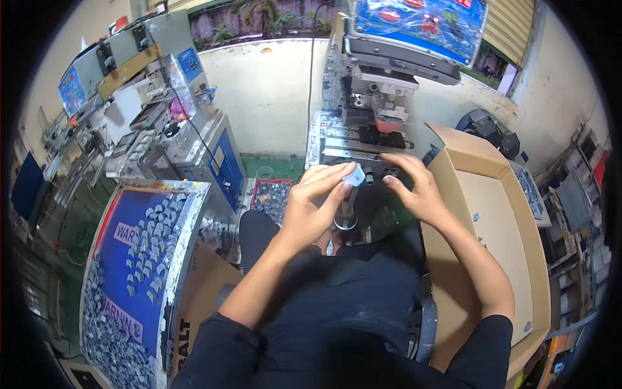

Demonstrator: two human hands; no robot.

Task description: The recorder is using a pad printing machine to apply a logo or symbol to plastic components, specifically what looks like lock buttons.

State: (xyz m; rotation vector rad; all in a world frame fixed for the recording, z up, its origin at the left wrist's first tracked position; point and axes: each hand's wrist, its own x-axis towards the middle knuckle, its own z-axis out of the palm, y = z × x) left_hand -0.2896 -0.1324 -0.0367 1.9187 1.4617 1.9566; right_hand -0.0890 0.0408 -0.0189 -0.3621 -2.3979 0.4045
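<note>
My left hand (310,209) pinches a small light-blue plastic piece (354,176) with a dark mark on its face. It is held between thumb and fingertips in front of the machine. To the right of it, my right hand (421,194) has its fingers curved and apart, with nothing seen in them. The machine (389,83) stands straight ahead and looks like a pad printer, with a reddish pad (387,124) over dark blocks. Below the piece there is a metal post with a round end (345,222), partly hidden by my left hand.
At my left a blue-topped tray table (155,194) carries rows of small grey pieces and a heap of loose ones. A large open cardboard box (502,246) stands close at my right, with a few bits inside. A red-rimmed bin (272,194) of grey pieces sits beyond my left knee.
</note>
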